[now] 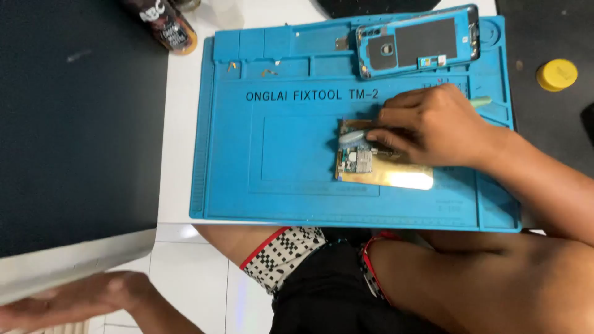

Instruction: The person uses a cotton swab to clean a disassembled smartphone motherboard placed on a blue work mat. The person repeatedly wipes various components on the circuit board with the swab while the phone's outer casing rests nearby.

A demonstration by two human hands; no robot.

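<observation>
My right hand [427, 127] lies in the middle right of the frame, over the opened phone body [382, 162] that rests on the blue repair mat [278, 161]. The fingers are curled together and seem to pinch a slim tool [479, 102] whose pale green end sticks out behind my knuckles; the working tip is hidden under my fingers, so I cannot tell exactly what it touches. Below my fingertips sits the exposed circuit board [356, 159] at the phone's left end, with a shiny gold-toned plate running off to the right.

I judge I am in the middle of work on that board, prying or loosening something near its upper edge. The next move calls for a steady, small motion (the parts there look delicate), with the phone kept flat on the mat.

My left hand [80, 300] is down in the lower left of the frame, off the table, blurred, fingers spread and holding nothing. The detached back cover [421, 43] lies at the upper right of the mat, well apart from the phone.
</observation>
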